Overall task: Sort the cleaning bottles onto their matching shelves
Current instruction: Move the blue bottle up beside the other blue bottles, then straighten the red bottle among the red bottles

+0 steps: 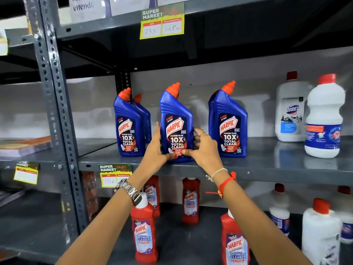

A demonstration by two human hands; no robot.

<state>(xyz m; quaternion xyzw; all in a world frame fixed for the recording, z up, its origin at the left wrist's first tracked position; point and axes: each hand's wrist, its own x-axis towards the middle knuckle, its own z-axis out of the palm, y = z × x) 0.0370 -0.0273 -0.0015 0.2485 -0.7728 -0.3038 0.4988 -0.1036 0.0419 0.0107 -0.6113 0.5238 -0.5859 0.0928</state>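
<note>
The middle blue bottle (176,125) stands upright at the front edge of the shelf (267,167), between two like bottles. Left hand (155,148) and right hand (205,148) clasp its base from either side, equally near.

Grey metal shelf (267,165): blue Harpic bottles (228,121) upright at left/mid, white bottles (323,117) at right.
</note>
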